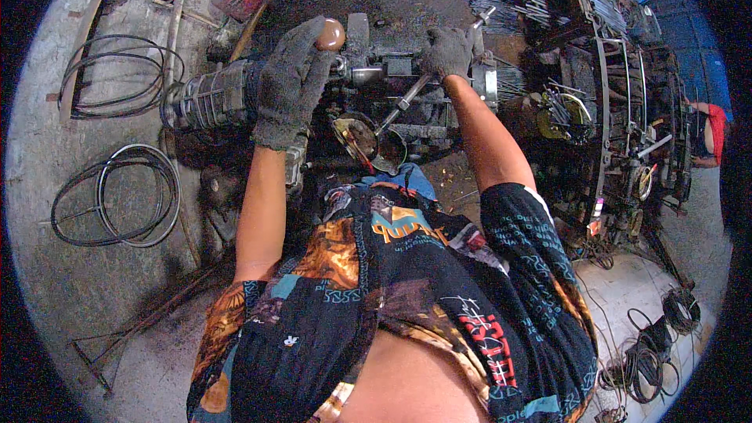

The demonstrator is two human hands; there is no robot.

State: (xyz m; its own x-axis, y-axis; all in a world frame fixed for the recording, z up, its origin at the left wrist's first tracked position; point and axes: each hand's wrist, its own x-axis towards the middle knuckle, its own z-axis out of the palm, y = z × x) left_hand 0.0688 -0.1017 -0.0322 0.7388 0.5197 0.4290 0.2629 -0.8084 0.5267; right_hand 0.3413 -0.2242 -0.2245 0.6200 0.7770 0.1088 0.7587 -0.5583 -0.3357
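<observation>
My left hand (291,82), in a dark grey work glove, is closed at a shiny brown ball knob (330,34) on the machine. My right hand (448,55), gloved alike, is wrapped round a long metal lever (407,99) that slants from lower left to upper right, its end showing past the glove. Between the hands lies the greasy metal machine (401,66), with a bright cylindrical part (366,75) near my left glove. Below it, close to my body, two round pans (389,150) hold small items that I cannot make out.
A ribbed motor-like housing (210,100) stands left of my left hand. Cable coils (117,196) lie on the left floor. Many metal rods (501,8) lie at the far right, near a dark metal rack (607,110). Part of another person in red (714,133) shows at the right edge.
</observation>
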